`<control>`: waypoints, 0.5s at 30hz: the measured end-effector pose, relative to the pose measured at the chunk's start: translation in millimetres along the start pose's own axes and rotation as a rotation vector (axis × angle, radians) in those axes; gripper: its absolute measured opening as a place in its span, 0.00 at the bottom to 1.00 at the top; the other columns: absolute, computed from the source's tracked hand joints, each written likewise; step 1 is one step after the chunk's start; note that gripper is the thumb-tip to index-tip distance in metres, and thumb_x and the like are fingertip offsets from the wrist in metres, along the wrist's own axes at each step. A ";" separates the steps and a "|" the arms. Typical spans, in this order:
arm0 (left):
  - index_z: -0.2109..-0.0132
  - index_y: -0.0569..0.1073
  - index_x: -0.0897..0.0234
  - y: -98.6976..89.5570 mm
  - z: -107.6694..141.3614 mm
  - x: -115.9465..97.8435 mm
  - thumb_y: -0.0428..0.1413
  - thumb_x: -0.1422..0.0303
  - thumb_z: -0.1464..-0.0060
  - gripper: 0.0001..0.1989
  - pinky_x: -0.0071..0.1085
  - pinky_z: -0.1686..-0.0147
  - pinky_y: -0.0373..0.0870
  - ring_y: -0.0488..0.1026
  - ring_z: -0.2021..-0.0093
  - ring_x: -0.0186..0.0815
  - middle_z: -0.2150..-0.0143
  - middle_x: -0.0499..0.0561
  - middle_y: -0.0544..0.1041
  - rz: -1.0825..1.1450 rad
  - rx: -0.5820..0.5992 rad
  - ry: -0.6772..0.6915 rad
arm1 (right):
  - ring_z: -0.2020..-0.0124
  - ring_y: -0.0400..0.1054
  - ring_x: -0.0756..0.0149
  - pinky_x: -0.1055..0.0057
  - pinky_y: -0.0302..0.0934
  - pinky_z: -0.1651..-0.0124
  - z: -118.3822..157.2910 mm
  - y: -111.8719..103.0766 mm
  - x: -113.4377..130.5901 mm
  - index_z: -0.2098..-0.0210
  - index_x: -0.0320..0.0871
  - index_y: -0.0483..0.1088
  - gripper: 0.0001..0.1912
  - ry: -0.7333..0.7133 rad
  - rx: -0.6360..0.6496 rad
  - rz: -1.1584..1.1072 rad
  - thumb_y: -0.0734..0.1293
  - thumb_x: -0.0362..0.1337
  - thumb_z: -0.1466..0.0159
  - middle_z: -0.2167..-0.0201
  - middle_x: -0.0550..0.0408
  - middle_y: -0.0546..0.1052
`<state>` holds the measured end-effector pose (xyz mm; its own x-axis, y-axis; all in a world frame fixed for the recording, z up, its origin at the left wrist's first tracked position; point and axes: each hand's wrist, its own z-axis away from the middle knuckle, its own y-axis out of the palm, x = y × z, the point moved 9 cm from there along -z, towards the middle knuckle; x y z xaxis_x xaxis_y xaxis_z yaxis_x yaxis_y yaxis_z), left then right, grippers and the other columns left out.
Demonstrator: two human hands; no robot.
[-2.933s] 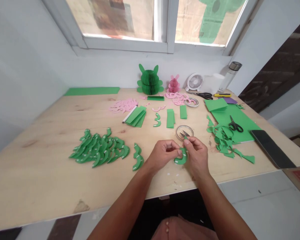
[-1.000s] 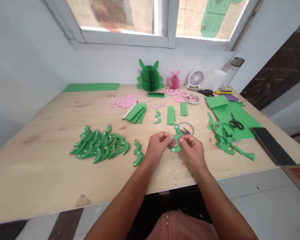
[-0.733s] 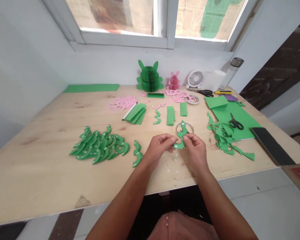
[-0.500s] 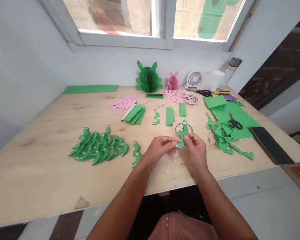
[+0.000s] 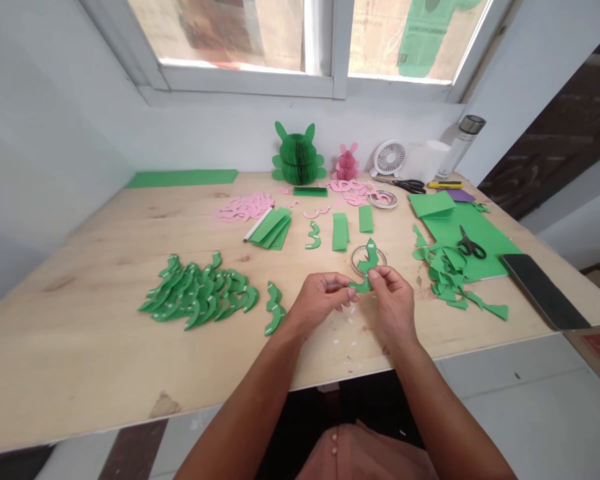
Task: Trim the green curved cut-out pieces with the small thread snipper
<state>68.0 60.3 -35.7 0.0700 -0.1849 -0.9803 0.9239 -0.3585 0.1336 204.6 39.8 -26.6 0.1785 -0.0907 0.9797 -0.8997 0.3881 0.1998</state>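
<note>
A wavy green paper cutout (image 5: 368, 260) is pinched at its lower part between the thumb and fingers of my right hand (image 5: 394, 303). A small white strip shows near its upper tip. My left hand (image 5: 325, 297) has its thumb and forefinger closed at the cutout's lower left end. Behind the cutout, a roll of tape (image 5: 355, 257) lies flat on the table. Just left of my left wrist rest a few similar green cutouts (image 5: 274, 308) with white strips, and further left is a heaped pile of them (image 5: 195, 293). Tiny white scraps (image 5: 351, 320) lie below my hands.
Green offcuts (image 5: 447, 270), scissors (image 5: 471, 245) on green paper and a phone (image 5: 545, 290) lie to the right. Folded green paper (image 5: 339, 232), pink cutouts (image 5: 245, 207) and a pen (image 5: 258, 225) lie further back. Paper figures (image 5: 298, 159), a fan (image 5: 390, 158) and a bottle (image 5: 463, 147) stand along the wall.
My left fingertips have shifted slightly at the cutout's lower end, showing more of that end. The right hand keeps its hold. Other things lie as before.
</note>
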 end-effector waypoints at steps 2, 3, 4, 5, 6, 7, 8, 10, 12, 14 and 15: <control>0.70 0.76 0.68 -0.4 0.3 0.4 0.62 0.67 0.58 0.09 0.24 0.77 0.63 0.68 0.78 0.28 0.77 0.49 0.76 0.009 -0.005 -0.007 | 0.72 0.61 0.72 0.73 0.56 0.67 0.0 0.2 0.1 0.72 0.42 0.70 0.09 0.000 0.000 -0.003 0.70 0.41 0.48 0.76 0.61 0.69; 0.70 0.76 0.68 -0.4 0.6 0.8 0.62 0.66 0.59 0.09 0.25 0.77 0.63 0.69 0.78 0.29 0.77 0.50 0.77 0.015 -0.005 -0.012 | 0.72 0.61 0.72 0.73 0.56 0.67 0.0 0.1 0.1 0.72 0.42 0.70 0.09 -0.001 -0.002 -0.005 0.70 0.40 0.48 0.76 0.61 0.69; 0.69 0.76 0.68 -0.5 0.8 1.2 0.62 0.66 0.59 0.09 0.25 0.77 0.64 0.69 0.78 0.29 0.76 0.51 0.77 0.022 -0.006 -0.018 | 0.72 0.61 0.72 0.73 0.56 0.67 -0.1 0.0 0.0 0.72 0.42 0.70 0.09 0.000 -0.003 -0.007 0.70 0.40 0.48 0.76 0.61 0.70; 0.69 0.76 0.68 -0.6 1.1 1.6 0.62 0.65 0.59 0.10 0.25 0.77 0.64 0.69 0.78 0.29 0.75 0.52 0.78 0.027 -0.006 -0.023 | 0.72 0.61 0.72 0.73 0.56 0.67 -0.1 -0.2 0.0 0.72 0.42 0.70 0.09 0.001 -0.005 -0.009 0.70 0.40 0.48 0.76 0.61 0.70; 0.69 0.76 0.68 -0.5 1.4 2.0 0.62 0.65 0.58 0.10 0.26 0.77 0.64 0.69 0.78 0.29 0.75 0.52 0.78 0.033 -0.003 -0.028 | 0.72 0.61 0.72 0.73 0.56 0.67 -0.1 -0.4 0.0 0.72 0.42 0.70 0.09 0.000 -0.006 -0.007 0.70 0.40 0.48 0.76 0.61 0.70; 0.68 0.76 0.68 -0.3 1.7 2.2 0.62 0.65 0.58 0.11 0.26 0.76 0.64 0.69 0.78 0.30 0.75 0.53 0.78 0.040 0.001 -0.032 | 0.72 0.61 0.72 0.73 0.56 0.67 -0.2 -0.7 0.2 0.72 0.42 0.70 0.09 -0.001 -0.008 -0.005 0.70 0.40 0.48 0.76 0.61 0.70; 0.68 0.77 0.68 0.0 2.0 2.3 0.62 0.65 0.58 0.11 0.26 0.76 0.65 0.69 0.77 0.29 0.74 0.53 0.78 0.048 0.007 -0.034 | 0.72 0.62 0.72 0.73 0.56 0.67 -0.2 -0.9 0.5 0.72 0.42 0.70 0.09 -0.003 -0.008 -0.001 0.70 0.40 0.48 0.76 0.61 0.70; 0.69 0.77 0.69 0.9 2.5 2.2 0.61 0.65 0.57 0.10 0.26 0.75 0.65 0.69 0.77 0.29 0.74 0.53 0.78 0.067 0.021 -0.037 | 0.73 0.62 0.72 0.73 0.56 0.67 -0.2 -1.2 1.3 0.72 0.42 0.70 0.08 -0.008 -0.007 0.003 0.70 0.40 0.48 0.76 0.61 0.70; 0.68 0.77 0.69 1.3 2.4 2.0 0.62 0.65 0.57 0.10 0.26 0.75 0.65 0.69 0.77 0.29 0.74 0.53 0.79 0.082 0.029 -0.038 | 0.72 0.62 0.71 0.73 0.57 0.67 -0.3 -0.9 1.6 0.72 0.42 0.70 0.08 -0.011 0.000 -0.003 0.70 0.40 0.48 0.76 0.61 0.70; 0.69 0.77 0.69 -0.2 1.7 1.4 0.62 0.65 0.57 0.10 0.26 0.75 0.65 0.69 0.77 0.29 0.74 0.53 0.79 0.092 0.018 -0.029 | 0.72 0.62 0.71 0.73 0.57 0.66 -0.2 0.5 1.4 0.71 0.42 0.71 0.08 -0.012 0.017 -0.009 0.70 0.40 0.48 0.75 0.60 0.71; 0.70 0.77 0.68 -1.5 1.1 1.1 0.62 0.65 0.57 0.09 0.26 0.75 0.66 0.69 0.77 0.30 0.74 0.53 0.79 0.098 0.007 -0.023 | 0.72 0.63 0.71 0.73 0.57 0.65 -0.1 1.6 1.2 0.71 0.42 0.71 0.09 -0.011 0.028 -0.008 0.70 0.40 0.48 0.74 0.60 0.71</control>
<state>66.2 59.6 -36.8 0.1515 -0.2400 -0.9589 0.9103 -0.3442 0.2300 203.4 40.4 -25.1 0.1812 -0.1042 0.9779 -0.9090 0.3618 0.2070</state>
